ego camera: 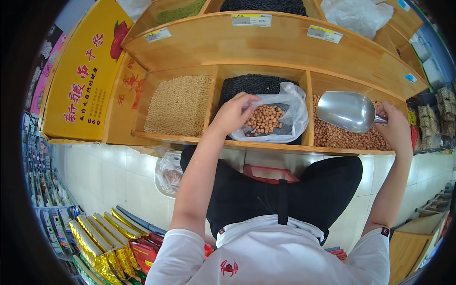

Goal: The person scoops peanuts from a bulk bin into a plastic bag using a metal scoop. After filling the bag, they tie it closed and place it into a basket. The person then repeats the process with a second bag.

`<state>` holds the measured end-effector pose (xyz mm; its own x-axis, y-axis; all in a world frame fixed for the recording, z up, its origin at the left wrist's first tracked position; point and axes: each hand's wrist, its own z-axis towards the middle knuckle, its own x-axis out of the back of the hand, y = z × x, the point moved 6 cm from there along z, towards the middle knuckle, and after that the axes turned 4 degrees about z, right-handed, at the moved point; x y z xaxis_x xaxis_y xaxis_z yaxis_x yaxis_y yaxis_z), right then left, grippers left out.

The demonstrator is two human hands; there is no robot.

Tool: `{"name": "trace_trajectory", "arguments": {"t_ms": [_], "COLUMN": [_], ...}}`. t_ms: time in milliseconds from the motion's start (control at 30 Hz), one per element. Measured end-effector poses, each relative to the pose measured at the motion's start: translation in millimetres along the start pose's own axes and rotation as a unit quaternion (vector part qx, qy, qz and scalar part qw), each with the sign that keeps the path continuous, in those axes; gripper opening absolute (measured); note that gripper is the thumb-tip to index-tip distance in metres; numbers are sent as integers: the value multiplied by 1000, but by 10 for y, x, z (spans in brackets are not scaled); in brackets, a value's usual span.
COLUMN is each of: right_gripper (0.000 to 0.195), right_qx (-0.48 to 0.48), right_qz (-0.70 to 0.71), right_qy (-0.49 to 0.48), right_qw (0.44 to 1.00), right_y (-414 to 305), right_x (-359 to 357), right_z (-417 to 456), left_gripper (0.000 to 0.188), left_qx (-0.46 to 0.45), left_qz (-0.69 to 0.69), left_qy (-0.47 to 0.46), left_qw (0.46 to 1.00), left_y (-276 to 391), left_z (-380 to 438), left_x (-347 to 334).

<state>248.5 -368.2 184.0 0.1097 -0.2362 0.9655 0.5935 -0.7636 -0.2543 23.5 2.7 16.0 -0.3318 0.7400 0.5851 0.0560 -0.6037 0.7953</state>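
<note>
My left hand (pixel 237 112) grips the rim of a clear plastic bag (pixel 299 110) at its left side. Inside the bag lies a small heap of light brown nuts (pixel 265 119), perhaps shelled peanuts. The bag rests on black beans (pixel 245 85) in the middle compartment. In my right hand (pixel 393 124) is the handle of a metal scoop (pixel 345 110), held over the right compartment. Similar reddish-brown nuts (pixel 342 139) fill that compartment below it. The scoop's bowl points left and looks bare.
Yellowish beans (pixel 178 105) fill the left compartment of the wooden bin (pixel 263 144). Above rises a wooden panel with price labels (pixel 251 20). A yellow carton (pixel 82 78) stands at the left. A white basket (pixel 165 174) is on the floor; gold packets (pixel 103 238) stand behind me.
</note>
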Motion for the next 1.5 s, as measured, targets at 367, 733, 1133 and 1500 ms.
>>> {"name": "trace_trajectory", "arguments": {"t_ms": [367, 733, 1133, 1500], "right_gripper": [40, 47, 44, 33], "right_qx": [-52, -112, -100, 20], "right_qz": [41, 206, 439, 392], "right_qy": [-175, -299, -193, -83], "right_qw": [982, 925, 872, 916], "right_y": [1357, 1822, 1592, 624], "right_x": [-1984, -2550, -2371, -1013], "right_z": [490, 515, 554, 338], "left_gripper": [22, 21, 23, 22], "left_qx": [7, 10, 5, -3], "left_qz": [14, 13, 15, 8], "left_qy": [-9, -5, -8, -12], "left_qw": [1000, 1000, 1000, 1000], "left_y": [-24, 14, -42, -47], "left_z": [4, 2, 10, 17], "left_x": [-1, 5, -17, -25]}}
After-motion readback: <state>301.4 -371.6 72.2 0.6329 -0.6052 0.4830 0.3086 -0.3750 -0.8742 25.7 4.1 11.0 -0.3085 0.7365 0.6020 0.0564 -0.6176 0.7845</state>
